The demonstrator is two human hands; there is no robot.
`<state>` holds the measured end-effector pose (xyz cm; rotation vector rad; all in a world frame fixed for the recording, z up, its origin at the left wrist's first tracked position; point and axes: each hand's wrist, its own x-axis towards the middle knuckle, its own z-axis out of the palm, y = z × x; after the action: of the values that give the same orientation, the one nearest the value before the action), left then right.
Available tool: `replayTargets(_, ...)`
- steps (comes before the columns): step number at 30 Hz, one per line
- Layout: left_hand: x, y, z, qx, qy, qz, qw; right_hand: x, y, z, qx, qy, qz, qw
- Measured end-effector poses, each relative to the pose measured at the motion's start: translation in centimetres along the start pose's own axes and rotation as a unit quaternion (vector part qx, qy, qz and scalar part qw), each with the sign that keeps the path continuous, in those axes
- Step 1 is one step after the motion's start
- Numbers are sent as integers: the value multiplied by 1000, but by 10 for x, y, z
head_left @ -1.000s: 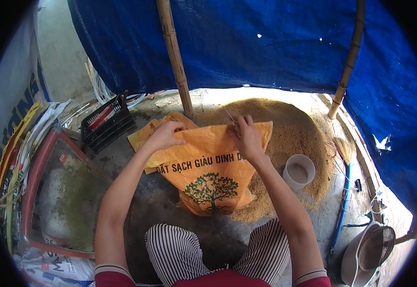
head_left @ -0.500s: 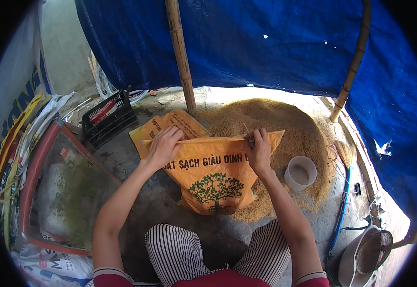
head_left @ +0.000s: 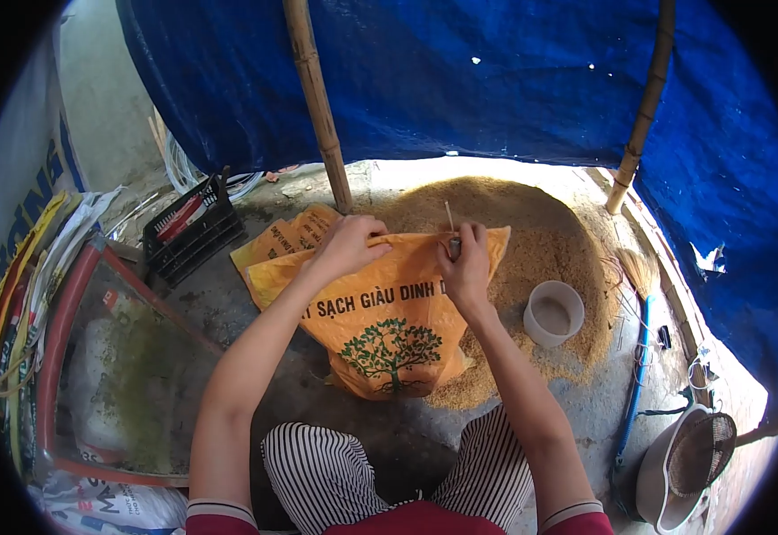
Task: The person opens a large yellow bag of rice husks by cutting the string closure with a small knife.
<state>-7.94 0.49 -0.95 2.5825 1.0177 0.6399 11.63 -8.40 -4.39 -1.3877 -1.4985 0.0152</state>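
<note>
An orange woven plastic sack (head_left: 380, 334), printed with dark lettering and a green tree, stands full-looking on the floor between my knees. My left hand (head_left: 350, 245) is closed on its top edge, left of the middle. My right hand (head_left: 466, 267) pinches the same edge near the right corner. A small dark grey object (head_left: 455, 247) shows at the right fingers, too small to name. Above it sticks up a thin pale strip (head_left: 448, 214). The sack's mouth is pressed flat between the hands.
Behind the sack spreads a heap of golden grain or husks (head_left: 531, 214), with a white tub (head_left: 554, 314) on it. A black crate (head_left: 194, 227) and another orange sack (head_left: 286, 234) lie left. At right are a blue-handled broom (head_left: 643, 357) and a bucket with a sieve (head_left: 687, 468).
My left hand has slid right along the sack's top edge, closer to my right hand. The pale strip stands more upright. The whole view has shifted slightly.
</note>
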Motion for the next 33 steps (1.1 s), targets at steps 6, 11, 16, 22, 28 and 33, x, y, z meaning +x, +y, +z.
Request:
replayTargets(6, 15, -6, 7, -93, 23, -10, 995, -22, -6, 4, 30, 23, -15, 999)
replayTargets(11, 29, 8, 9, -95, -10, 19, 995, -39, -53, -23, 304, -257, 240, 886)
replayTargets(16, 32, 7, 6, -72, -53, -31, 996, -42, -41, -19, 271, -281, 256, 884)
replayTargets(22, 34, 1, 5, -76, -90, -33, 992, -39, -36, -14, 337, -270, 270, 861)
replayTargets(28, 35, 0, 5, -82, -86, -24, 993, -42, -39, -11, 304, -236, 245, 890)
replayTargets(33, 34, 9, -1, -59, -91, -47, 993, -45, -27, -3, 235, -181, 196, 935)
